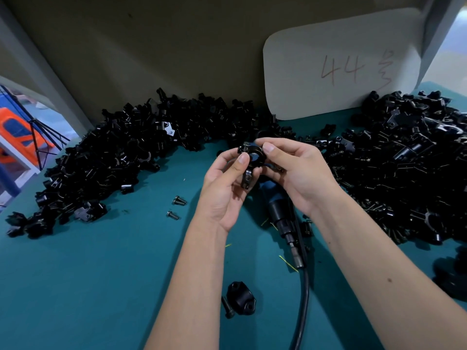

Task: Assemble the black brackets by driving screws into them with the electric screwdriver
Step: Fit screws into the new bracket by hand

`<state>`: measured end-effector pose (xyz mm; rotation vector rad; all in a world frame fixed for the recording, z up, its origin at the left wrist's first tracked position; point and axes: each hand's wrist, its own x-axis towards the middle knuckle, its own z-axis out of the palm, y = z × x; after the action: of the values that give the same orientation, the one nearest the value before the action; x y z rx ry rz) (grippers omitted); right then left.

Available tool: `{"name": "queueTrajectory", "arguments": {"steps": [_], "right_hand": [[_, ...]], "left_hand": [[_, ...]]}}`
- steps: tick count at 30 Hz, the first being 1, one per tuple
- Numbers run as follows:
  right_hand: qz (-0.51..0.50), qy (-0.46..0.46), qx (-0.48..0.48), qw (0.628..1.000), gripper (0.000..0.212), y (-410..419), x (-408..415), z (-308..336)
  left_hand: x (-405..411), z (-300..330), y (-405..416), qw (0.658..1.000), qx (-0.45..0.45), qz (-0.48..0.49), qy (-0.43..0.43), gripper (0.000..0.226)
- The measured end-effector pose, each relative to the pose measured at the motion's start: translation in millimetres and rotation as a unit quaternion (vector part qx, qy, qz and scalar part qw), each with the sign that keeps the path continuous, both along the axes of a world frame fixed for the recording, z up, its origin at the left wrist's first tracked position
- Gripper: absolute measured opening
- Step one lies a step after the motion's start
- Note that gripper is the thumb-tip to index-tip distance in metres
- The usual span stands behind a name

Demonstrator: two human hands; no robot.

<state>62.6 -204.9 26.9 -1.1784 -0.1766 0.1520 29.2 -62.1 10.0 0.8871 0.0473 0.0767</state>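
Both hands hold one black bracket (251, 160) above the green table (101, 274). My left hand (227, 183) grips its lower part, thumb on the ring. My right hand (290, 168) pinches its top with thumb and fingers. Under my right hand lies the electric screwdriver (283, 218), blue and black, tip pointing toward me, with its black cable (304, 299) trailing to the front edge. A loose black bracket half (240, 298) and a black screw (226, 308) lie near the front. Two silver screws (179, 200) (173, 215) lie left of my left hand.
Large heaps of black bracket parts cover the left and back (113, 152) and the right (404, 160) of the table. A white card (341, 64) marked "44" leans on the back wall. More black parts (452, 271) sit at the right edge.
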Motion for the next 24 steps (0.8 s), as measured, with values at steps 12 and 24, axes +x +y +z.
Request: {"name": "queueTrajectory", "arguments": {"steps": [12,24], "right_hand": [[0.052,-0.012,-0.005,0.999,0.020,-8.3,1.7,1.7],[-0.031,-0.113,-0.110,0.987,0.030,11.2,-4.4,-6.4]], "left_hand": [[-0.4,3.4,-1.2,0.996,-0.075,-0.030,0.029,0.012],[2.9,5.2,-8.0,0.988,-0.136,0.031,0.063,0.024]]}}
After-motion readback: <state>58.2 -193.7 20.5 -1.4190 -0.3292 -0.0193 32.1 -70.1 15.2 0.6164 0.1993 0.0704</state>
